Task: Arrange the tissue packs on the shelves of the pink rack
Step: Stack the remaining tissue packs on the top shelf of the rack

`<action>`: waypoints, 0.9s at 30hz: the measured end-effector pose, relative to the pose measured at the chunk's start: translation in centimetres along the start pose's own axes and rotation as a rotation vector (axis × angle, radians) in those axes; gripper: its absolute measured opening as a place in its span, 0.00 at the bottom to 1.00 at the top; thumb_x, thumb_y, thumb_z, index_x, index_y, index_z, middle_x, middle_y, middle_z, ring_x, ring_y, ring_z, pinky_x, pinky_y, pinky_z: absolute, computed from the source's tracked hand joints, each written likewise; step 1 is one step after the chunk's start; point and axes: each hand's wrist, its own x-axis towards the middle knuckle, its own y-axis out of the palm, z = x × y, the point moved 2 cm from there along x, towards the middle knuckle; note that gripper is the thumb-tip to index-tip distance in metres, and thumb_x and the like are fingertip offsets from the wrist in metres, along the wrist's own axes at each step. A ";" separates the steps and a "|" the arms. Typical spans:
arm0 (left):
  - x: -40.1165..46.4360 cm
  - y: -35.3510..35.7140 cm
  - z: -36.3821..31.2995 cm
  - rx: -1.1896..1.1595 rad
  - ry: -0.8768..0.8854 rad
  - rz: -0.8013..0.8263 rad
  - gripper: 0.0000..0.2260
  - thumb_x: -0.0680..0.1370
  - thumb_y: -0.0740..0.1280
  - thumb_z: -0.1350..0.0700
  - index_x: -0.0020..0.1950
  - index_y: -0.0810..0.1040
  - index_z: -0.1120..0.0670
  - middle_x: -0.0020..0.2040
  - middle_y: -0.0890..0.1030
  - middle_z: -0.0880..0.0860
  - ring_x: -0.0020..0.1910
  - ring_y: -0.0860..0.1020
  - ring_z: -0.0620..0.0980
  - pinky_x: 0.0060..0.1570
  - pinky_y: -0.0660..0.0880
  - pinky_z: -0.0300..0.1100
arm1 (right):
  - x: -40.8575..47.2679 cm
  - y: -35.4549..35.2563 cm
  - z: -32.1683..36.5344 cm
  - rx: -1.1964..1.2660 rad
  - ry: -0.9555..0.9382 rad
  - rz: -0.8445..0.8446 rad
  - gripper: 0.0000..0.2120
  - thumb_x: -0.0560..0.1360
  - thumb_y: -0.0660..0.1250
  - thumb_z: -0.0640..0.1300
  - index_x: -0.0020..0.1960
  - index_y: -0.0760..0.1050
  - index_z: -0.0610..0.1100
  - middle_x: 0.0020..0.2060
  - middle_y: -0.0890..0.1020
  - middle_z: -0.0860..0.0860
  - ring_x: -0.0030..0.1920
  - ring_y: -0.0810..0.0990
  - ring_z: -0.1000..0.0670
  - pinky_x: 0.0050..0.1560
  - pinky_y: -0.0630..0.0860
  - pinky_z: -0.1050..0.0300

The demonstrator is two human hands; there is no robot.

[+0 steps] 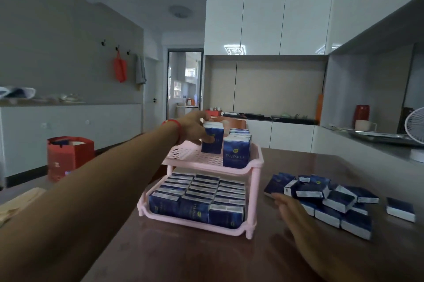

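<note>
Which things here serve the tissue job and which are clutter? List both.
Job: pink rack; held tissue pack in left hand; loose packs; right hand.
Clutter: red bag; white fan; red vase.

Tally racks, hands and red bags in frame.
pink rack: 1
hands: 2, left hand gripping a tissue pack, right hand
red bags: 2, floor bag, hanging bag
Total: 5

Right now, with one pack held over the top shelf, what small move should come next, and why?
Probably lower the held pack beside the standing row and release. The left hand holds it upright just above the top shelf, which is bare there.
</note>
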 end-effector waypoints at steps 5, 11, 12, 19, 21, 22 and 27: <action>2.1 0.8 1.7 -0.056 -0.003 0.094 0.19 0.72 0.73 0.69 0.60 0.75 0.56 0.61 0.78 0.61 0.58 0.80 0.60 0.55 0.81 0.55 | 0.0 -0.4 0.0 -0.023 -0.003 -0.047 0.27 0.76 0.49 0.74 0.68 0.70 0.65 0.61 0.77 0.69 0.63 0.74 0.66 0.64 0.69 0.64; 2.6 1.4 1.8 -0.088 0.017 0.185 0.22 0.74 0.70 0.70 0.64 0.73 0.54 0.63 0.77 0.60 0.59 0.79 0.59 0.55 0.81 0.50 | 0.3 -0.2 0.1 -0.006 0.006 -0.010 0.31 0.71 0.48 0.78 0.67 0.70 0.66 0.63 0.75 0.68 0.64 0.73 0.66 0.68 0.68 0.60; 2.6 1.4 1.8 -0.078 0.020 0.191 0.22 0.74 0.70 0.70 0.65 0.73 0.54 0.63 0.77 0.60 0.59 0.79 0.59 0.55 0.81 0.50 | 0.5 -0.2 0.6 -0.009 0.006 0.000 0.33 0.70 0.47 0.80 0.67 0.70 0.66 0.63 0.75 0.68 0.63 0.72 0.68 0.69 0.68 0.60; 2.4 1.0 0.9 -0.082 -0.016 0.272 0.29 0.75 0.64 0.70 0.74 0.68 0.51 0.68 0.73 0.56 0.63 0.75 0.57 0.53 0.81 0.50 | -0.5 -1.1 1.3 -0.106 0.004 0.047 0.30 0.72 0.45 0.78 0.68 0.67 0.69 0.63 0.73 0.72 0.64 0.71 0.70 0.67 0.67 0.65; 2.2 1.4 0.1 -0.066 -0.008 0.236 0.27 0.77 0.62 0.66 0.75 0.67 0.50 0.68 0.72 0.55 0.66 0.72 0.57 0.55 0.79 0.53 | -0.6 -1.2 1.4 -0.110 -0.001 0.047 0.30 0.72 0.45 0.78 0.68 0.67 0.69 0.62 0.73 0.73 0.63 0.70 0.71 0.67 0.67 0.65; 2.2 1.7 -0.3 -0.052 -0.004 0.204 0.25 0.78 0.63 0.62 0.75 0.67 0.50 0.69 0.71 0.54 0.67 0.71 0.58 0.58 0.77 0.54 | -0.6 -1.1 1.4 -0.114 -0.003 0.046 0.29 0.72 0.45 0.77 0.67 0.67 0.69 0.62 0.73 0.73 0.63 0.70 0.72 0.67 0.67 0.66; 3.0 3.2 -1.2 0.027 -0.008 0.081 0.16 0.83 0.59 0.46 0.68 0.74 0.51 0.64 0.79 0.56 0.62 0.77 0.58 0.66 0.72 0.59 | -0.6 -0.9 1.2 -0.109 -0.021 -0.016 0.26 0.74 0.47 0.76 0.65 0.70 0.69 0.60 0.76 0.71 0.62 0.73 0.69 0.64 0.69 0.68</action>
